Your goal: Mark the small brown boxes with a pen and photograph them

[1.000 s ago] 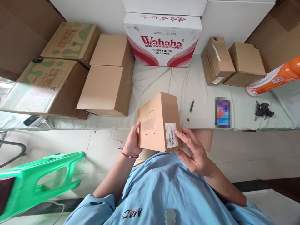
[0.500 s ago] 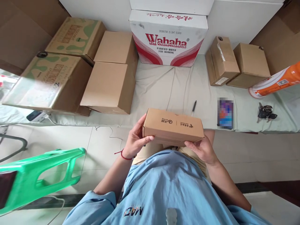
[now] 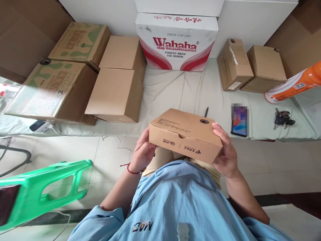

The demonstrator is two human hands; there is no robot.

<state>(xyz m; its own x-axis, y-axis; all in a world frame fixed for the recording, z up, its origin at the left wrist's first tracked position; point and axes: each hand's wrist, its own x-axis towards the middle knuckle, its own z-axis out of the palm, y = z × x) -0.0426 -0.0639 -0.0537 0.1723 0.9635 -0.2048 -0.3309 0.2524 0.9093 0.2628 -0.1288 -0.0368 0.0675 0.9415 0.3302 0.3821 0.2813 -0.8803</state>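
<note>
A small brown cardboard box (image 3: 184, 129) is held over my lap at the table's front edge, its lid closed and tilted so the printed top and the near side with logos both show. My left hand (image 3: 143, 152) grips its left end from below, with the fingers partly hidden under it. My right hand (image 3: 225, 150) clasps the right end, thumb side up near the top corner. Just behind the box lies a black pen (image 3: 206, 111) on the cloth. To the right of it rests a phone (image 3: 239, 125) with a lit screen.
Brown cartons (image 3: 107, 92) stand at the left, beside green-printed cartons (image 3: 52, 90). A white-and-red Wahaha carton (image 3: 177, 43) is at the back. Two brown boxes (image 3: 237, 65), an orange bottle (image 3: 293, 83) and keys (image 3: 284, 117) sit right. A green stool (image 3: 47, 189) is at lower left.
The box has been turned in my hands so its printed top now faces up. My right hand has moved up around the right end; my left hand has shifted slightly under the left end.
</note>
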